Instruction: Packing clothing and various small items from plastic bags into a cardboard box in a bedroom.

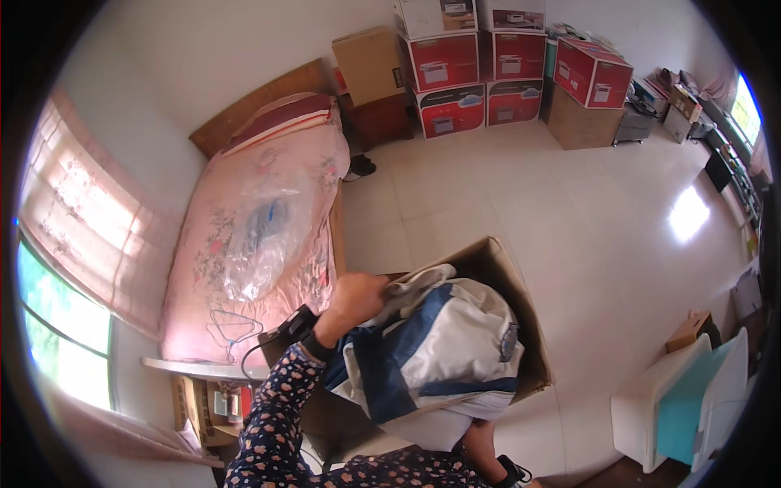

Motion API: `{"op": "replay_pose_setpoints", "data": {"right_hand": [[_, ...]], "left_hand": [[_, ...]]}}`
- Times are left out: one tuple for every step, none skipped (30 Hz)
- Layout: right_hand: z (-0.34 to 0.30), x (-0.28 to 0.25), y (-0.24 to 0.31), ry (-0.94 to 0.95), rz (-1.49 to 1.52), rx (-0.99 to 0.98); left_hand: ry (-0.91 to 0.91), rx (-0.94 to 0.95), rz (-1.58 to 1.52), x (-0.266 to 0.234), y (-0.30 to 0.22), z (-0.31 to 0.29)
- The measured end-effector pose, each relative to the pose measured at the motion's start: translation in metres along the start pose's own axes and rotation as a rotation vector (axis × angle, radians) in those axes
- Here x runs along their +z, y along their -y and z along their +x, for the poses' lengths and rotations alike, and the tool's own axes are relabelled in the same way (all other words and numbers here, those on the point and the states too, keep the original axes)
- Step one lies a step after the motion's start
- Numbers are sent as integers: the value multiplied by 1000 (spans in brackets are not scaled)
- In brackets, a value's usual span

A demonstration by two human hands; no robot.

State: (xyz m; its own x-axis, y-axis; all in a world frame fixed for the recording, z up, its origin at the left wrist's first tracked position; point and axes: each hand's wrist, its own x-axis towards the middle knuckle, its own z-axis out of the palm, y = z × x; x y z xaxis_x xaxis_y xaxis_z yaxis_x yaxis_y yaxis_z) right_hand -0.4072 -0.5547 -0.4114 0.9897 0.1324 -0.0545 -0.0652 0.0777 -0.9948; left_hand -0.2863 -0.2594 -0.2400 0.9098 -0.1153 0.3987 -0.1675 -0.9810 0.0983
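Observation:
A white and navy-blue jacket (435, 342), bunched up with a small patch on it, lies over an open cardboard box (533, 358) and partly inside it. My left hand (355, 299) is closed on the jacket's pale edge at the box's left side. At the lower edge of the jacket, my right hand (480, 446) grips the cloth, its fingertips partly covered by the fabric. Both wrists wear dark bands, and the left one carries a black device (293, 325). What lies beneath the jacket in the box is hidden.
Left of the box stands a bed with a pink floral sheet (203, 244), holding a clear plastic bag (264, 236) and a wire hanger (232, 329). White and teal bins (683, 398) stand at right. Red printer boxes (443, 61) are stacked along the far wall.

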Motion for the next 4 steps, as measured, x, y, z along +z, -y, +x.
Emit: {"op": "replay_pose_setpoints", "data": {"right_hand": [[-3,3,-5,10,1,1],[-8,7,6,-38,87,118],[-12,10,17,-87,172,233],[-15,11,24,-22,98,232]], "left_hand": [[0,-9,5,1,0,0],[18,19,13,3,1,1],[35,46,22,5,1,3],[33,41,20,4,7,0]]}}
